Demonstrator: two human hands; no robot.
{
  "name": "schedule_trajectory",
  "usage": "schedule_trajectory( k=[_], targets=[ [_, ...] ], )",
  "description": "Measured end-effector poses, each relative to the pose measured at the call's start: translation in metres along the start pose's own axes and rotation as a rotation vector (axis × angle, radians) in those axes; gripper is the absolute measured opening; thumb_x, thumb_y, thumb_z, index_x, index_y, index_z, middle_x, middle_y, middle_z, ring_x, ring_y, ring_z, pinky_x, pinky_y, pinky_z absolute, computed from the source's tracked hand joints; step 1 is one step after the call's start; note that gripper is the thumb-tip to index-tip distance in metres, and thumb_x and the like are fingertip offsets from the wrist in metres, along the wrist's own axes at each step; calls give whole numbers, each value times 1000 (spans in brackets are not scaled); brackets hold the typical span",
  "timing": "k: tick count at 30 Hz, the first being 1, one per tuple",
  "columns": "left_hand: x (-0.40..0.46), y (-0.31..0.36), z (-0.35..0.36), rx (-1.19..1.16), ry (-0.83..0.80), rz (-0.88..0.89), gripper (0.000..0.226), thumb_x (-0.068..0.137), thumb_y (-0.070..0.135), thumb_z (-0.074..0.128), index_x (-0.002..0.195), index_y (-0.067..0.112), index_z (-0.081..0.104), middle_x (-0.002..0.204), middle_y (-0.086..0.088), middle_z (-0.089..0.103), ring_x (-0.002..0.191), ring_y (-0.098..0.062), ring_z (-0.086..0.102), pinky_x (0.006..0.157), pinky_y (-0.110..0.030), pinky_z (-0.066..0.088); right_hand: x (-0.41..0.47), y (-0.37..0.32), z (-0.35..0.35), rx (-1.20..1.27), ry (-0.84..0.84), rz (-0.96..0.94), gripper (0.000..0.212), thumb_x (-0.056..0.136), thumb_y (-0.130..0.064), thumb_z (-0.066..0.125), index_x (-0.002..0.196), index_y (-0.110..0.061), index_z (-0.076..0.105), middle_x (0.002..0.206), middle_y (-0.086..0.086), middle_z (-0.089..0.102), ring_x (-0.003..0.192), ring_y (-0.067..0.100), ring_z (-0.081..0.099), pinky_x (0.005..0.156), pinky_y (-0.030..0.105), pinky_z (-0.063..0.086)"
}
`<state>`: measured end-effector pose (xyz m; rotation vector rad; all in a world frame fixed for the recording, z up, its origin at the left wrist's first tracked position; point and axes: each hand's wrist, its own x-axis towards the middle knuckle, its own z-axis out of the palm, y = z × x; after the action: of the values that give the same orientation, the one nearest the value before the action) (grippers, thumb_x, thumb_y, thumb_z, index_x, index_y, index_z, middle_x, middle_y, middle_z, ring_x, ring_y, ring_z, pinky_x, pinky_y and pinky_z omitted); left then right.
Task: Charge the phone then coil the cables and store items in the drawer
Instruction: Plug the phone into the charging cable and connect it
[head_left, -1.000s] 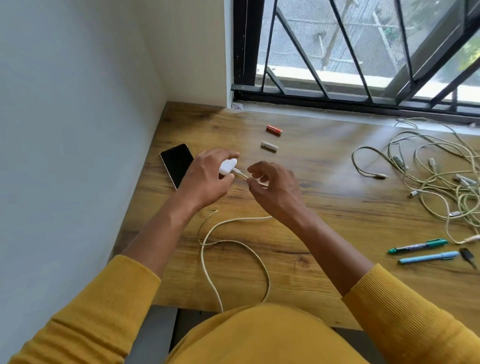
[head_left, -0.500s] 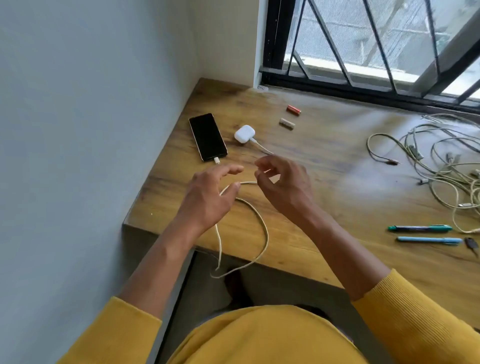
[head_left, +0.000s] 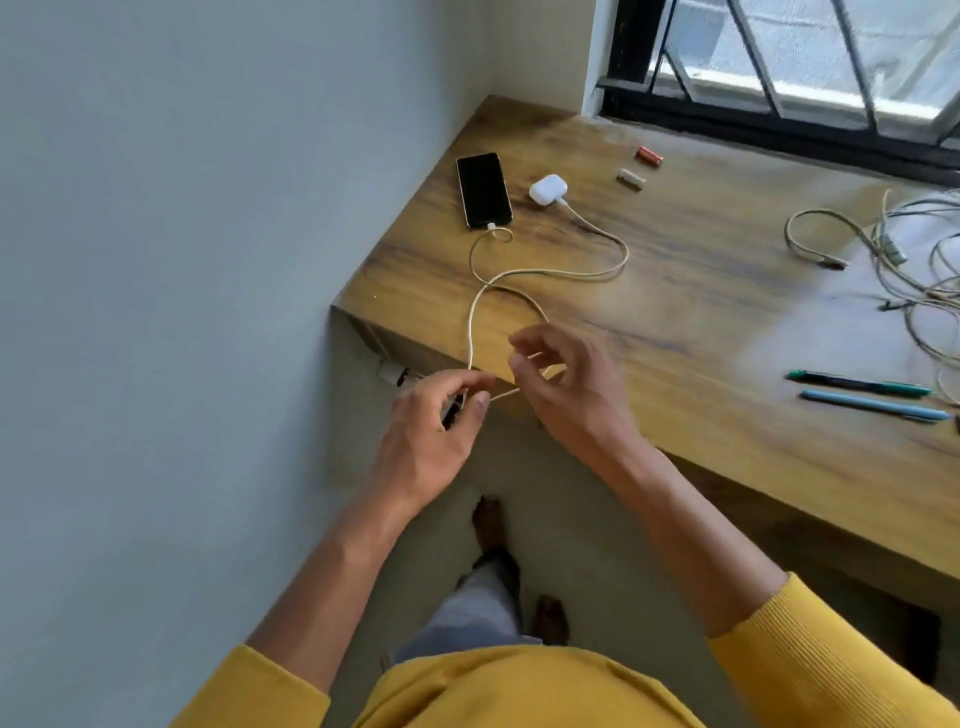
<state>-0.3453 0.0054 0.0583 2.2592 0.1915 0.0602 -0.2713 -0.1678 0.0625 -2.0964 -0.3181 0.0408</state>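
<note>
Hands pulled back off desk | left hand (head_left: 426, 431), right hand (head_left: 566, 384) pinch cable (head_left: 540, 273)

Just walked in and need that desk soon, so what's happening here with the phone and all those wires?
A person is setting up the phone to charge. A cable runs from the phone's end to the white charger, both lying on the desk. The left hand and right hand pinch a slack loop of that cable at the desk's front edge. A tangle of cables, two pens and two batteries lie unsorted.
</note>
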Motion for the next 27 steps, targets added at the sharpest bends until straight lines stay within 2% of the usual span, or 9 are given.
schedule_trajectory(
  k=[3, 7, 10, 13, 15, 18, 20, 24, 27],
  targets=[
    [-26, -9, -2, 25, 35, -48, 25, 105, 33, 64, 128, 30, 73, 124, 17, 72, 111, 23, 55, 94, 3, 37, -20, -3, 12, 20, -44, -32, 19, 98, -29, 69, 114, -22, 75, 101, -12, 75, 90, 4, 68, 79, 35, 60],
    [-51, -23, -3, 59, 52, -114, 28, 105, 33, 64, 132, 29, 71, 129, 17, 70, 103, 31, 49, 93, 3, 35, -35, -3, 34, 40, -86, -21, 19, 98, -29, 70, 115, -23, 75, 99, -12, 74, 88, 4, 67, 78, 30, 58],
    [-59, -35, -6, 76, 52, -151, 33, 106, 35, 62, 138, 29, 68, 136, 16, 66, 106, 23, 44, 95, -4, 36, -39, -2, 54, 65, -112, -17, 20, 98, -29, 71, 116, -22, 76, 100, -13, 74, 87, 3, 67, 76, 27, 56],
    [-59, -48, -15, 86, 73, -153, 34, 106, 33, 63, 140, 27, 66, 132, 22, 61, 108, 26, 38, 88, 8, 31, -33, -7, 76, 82, -121, -3, 20, 98, -28, 70, 116, -21, 76, 99, -13, 74, 87, 0, 66, 74, 17, 49],
    [-55, -59, -22, 92, 91, -153, 35, 107, 32, 62, 141, 28, 65, 134, 20, 62, 108, 25, 38, 94, 0, 36, -28, -11, 91, 104, -105, 1, 21, 98, -27, 70, 118, -21, 75, 101, -13, 73, 91, 1, 67, 76, 21, 53],
    [-46, -80, -34, 84, 119, -174, 36, 107, 35, 61, 142, 31, 64, 142, 13, 64, 117, 9, 48, 109, -33, 48, -23, -16, 115, 128, -67, 5, 21, 99, -25, 69, 119, -22, 74, 102, -14, 72, 93, 3, 67, 76, 27, 57],
    [-42, -99, -38, 70, 140, -185, 35, 106, 35, 61, 141, 31, 65, 142, 11, 65, 123, -2, 56, 111, -44, 50, -25, -16, 132, 147, -47, 31, 20, 99, -24, 69, 118, -22, 74, 102, -14, 73, 94, 2, 67, 77, 26, 57],
    [-39, -151, -35, 39, 178, -188, 33, 106, 33, 62, 138, 30, 68, 138, 10, 68, 122, 0, 58, 110, -44, 51, -36, -1, 171, 206, -24, 73, 20, 100, -22, 70, 119, -21, 74, 103, -12, 74, 96, 5, 70, 81, 33, 60],
    [-39, -198, -19, 27, 207, -187, 32, 106, 34, 61, 136, 30, 69, 136, 12, 70, 127, -5, 62, 111, -45, 51, -42, 25, 209, 243, -12, 95, 20, 100, -21, 69, 120, -19, 74, 104, -11, 74, 97, 8, 71, 82, 37, 61]
  ],
)
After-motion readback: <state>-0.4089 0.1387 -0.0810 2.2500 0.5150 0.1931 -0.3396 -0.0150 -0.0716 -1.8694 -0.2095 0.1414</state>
